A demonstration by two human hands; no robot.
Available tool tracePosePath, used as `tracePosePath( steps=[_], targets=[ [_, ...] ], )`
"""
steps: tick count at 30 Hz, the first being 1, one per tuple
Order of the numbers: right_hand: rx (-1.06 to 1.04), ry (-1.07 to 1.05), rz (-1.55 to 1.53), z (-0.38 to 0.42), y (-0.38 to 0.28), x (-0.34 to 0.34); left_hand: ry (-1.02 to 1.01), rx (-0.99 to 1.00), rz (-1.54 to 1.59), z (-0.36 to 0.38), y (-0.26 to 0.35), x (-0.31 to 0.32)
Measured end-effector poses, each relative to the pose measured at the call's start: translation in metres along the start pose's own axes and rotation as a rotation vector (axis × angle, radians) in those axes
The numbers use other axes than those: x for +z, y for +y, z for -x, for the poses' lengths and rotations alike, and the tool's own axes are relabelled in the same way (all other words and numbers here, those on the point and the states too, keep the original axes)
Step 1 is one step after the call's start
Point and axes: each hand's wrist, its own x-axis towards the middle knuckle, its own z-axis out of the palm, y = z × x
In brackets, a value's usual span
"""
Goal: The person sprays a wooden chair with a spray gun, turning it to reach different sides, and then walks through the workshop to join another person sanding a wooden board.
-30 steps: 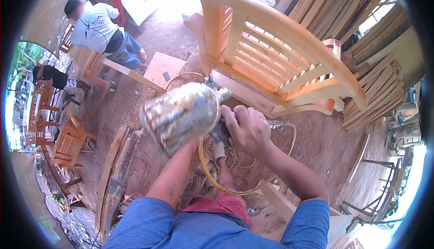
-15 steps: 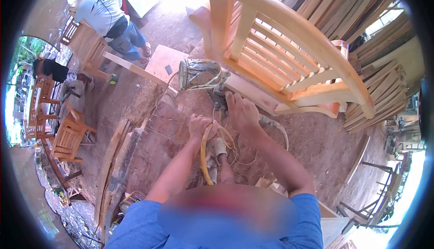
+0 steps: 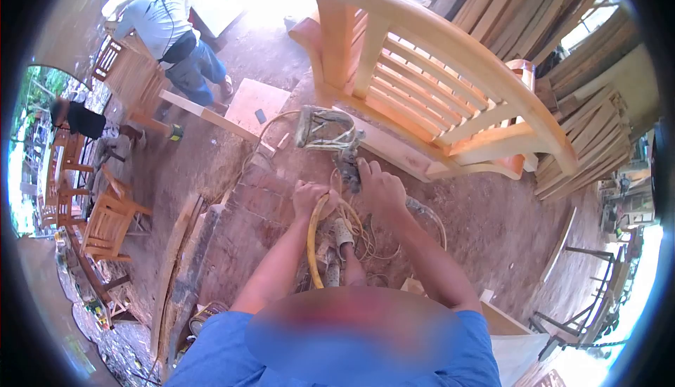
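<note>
A: Yellow hose [image 3: 313, 236]: state its position.

B: It is looped and gripped in the left hand [image 3: 312, 198], fingers curled shut around it, just beside the right hand [image 3: 380, 190].

A: Right hand state?

B: Closed around the grip of the spray gun [image 3: 346, 168]. The gun's metal cup [image 3: 323, 128], stained and wrapped in cord, sits just beyond both hands, tilted on its side.

A: Surroundings?

B: A slatted wooden bench [image 3: 436, 85] stands beyond the right hand, well clear of the cup. Far beyond the left hand, another person [image 3: 169, 32] bends over a wooden frame [image 3: 133, 78]. Stacked planks [image 3: 583, 141] lie to the right.
</note>
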Motion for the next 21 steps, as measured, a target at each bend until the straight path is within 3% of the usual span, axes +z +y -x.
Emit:
tracePosePath(
  steps=[3,10,14,18,21],
  targets=[
    [-0.079,0.171,-0.064,0.018,-0.010,-0.031,-0.120,-0.027,-0.060,-0.013,0.037,-0.052],
    [-0.192,0.688,-0.489,0.032,-0.026,-0.062,-0.099,-0.104,-0.041,-0.002,0.049,-0.037],
    [0.034,0.796,-0.626,0.084,-0.013,-0.031,-0.090,-0.107,-0.053,-0.001,0.050,-0.038],
    [0.207,1.074,-0.497,0.141,-0.006,-0.012,-0.088,-0.116,-0.063,-0.001,0.047,-0.041],
    [0.352,1.154,-0.390,0.182,0.000,-0.016,-0.090,-0.119,-0.067,-0.003,0.048,-0.040]
  ],
)
